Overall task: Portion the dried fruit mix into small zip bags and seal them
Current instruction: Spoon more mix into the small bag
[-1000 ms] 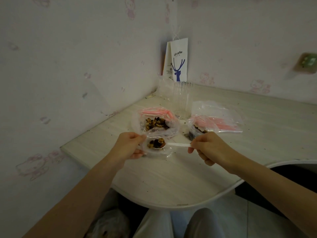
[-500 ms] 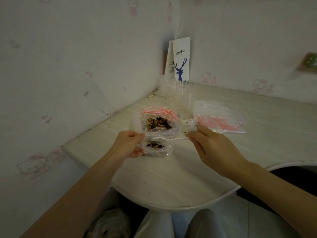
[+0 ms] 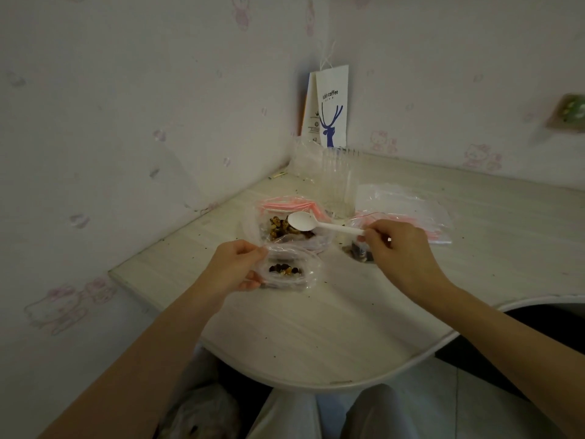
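Note:
My left hand (image 3: 235, 265) pinches the left rim of a small clear zip bag (image 3: 308, 277), held open just above the table, with a little dried fruit mix at its bottom. My right hand (image 3: 397, 248) grips the handle of a white plastic spoon (image 3: 311, 224). Its empty bowl hovers over the larger clear bag of dried fruit mix (image 3: 281, 231) lying behind the small bag. Another small bag with dark fruit pieces (image 3: 357, 250) lies partly hidden under my right hand.
A stack of empty zip bags with pink seals (image 3: 408, 205) lies at the right on the pale curved table (image 3: 332, 327). A clear plastic container (image 3: 337, 182) and a white paper coffee bag (image 3: 329, 112) stand in the wall corner. Crumbs dot the tabletop.
The spoon left the small bag, emptied, and rose back toward the large fruit bag. My right hand moved right and up. My left hand kept holding the small bag open.

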